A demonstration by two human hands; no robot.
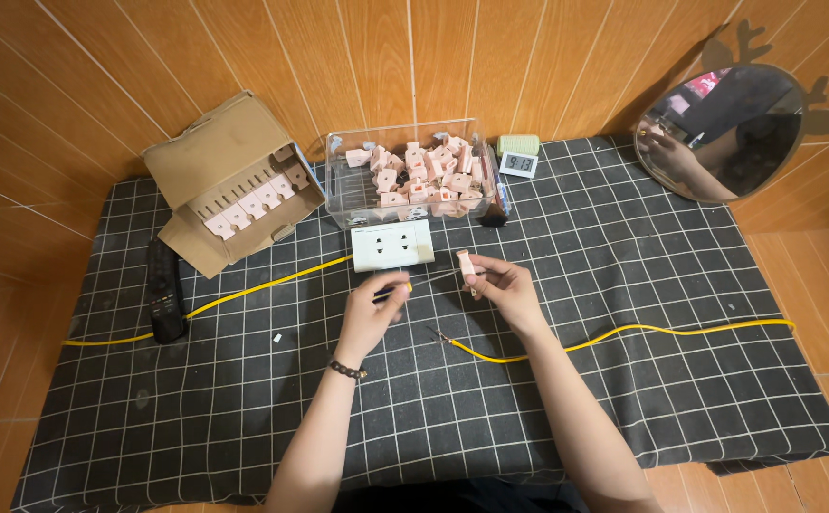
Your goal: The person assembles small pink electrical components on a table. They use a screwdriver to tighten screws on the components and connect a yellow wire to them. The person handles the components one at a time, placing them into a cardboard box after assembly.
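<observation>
Right hand [505, 285] grip pinches pink socket piece [466, 263]; left hand [373, 309] grip holds yellow wire [243, 293].

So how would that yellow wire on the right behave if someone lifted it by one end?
The yellow wire lies in loose curves across the checked cloth, so it probably bends easily yet keeps some shape. It looks thin and likely light, so the far end would probably drag along.

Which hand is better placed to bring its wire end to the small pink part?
Left, probably. The left hand already pinches a yellow wire end in its fingers, close to the pink part in the right hand. The other wire end lies loose on the mat.
</observation>
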